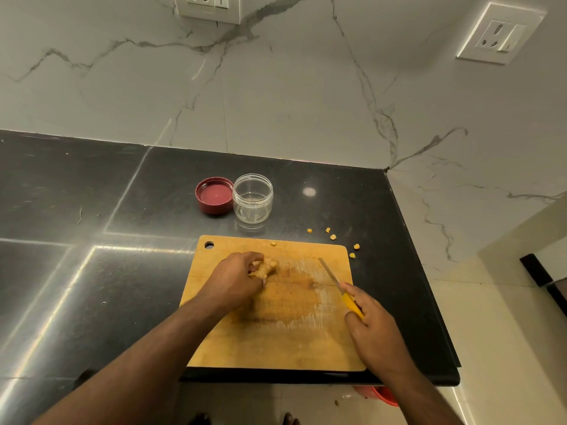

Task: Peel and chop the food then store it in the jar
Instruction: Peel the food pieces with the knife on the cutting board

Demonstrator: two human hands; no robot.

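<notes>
Knobbly ginger root [266,269] pinned by curled left hand [236,280] on scratched rectangular wooden board [276,342]. Right hand [372,325] closed round yellow-handled knife [339,289] over board's right edge. Behind board: round clear jar [252,197], open; ribbed red lid [214,195] touching.

Cutting board [276,342] on counter [92,210], near its front right corner. Food piece [266,269] on board's rear left part, under left hand [237,280]. Knife [340,289] over board's right side, in right hand [372,326]. Behind board: jar [252,198], lid [214,195] touching its left. Small scraps [333,237] on counter off board's rear right corner.
</notes>
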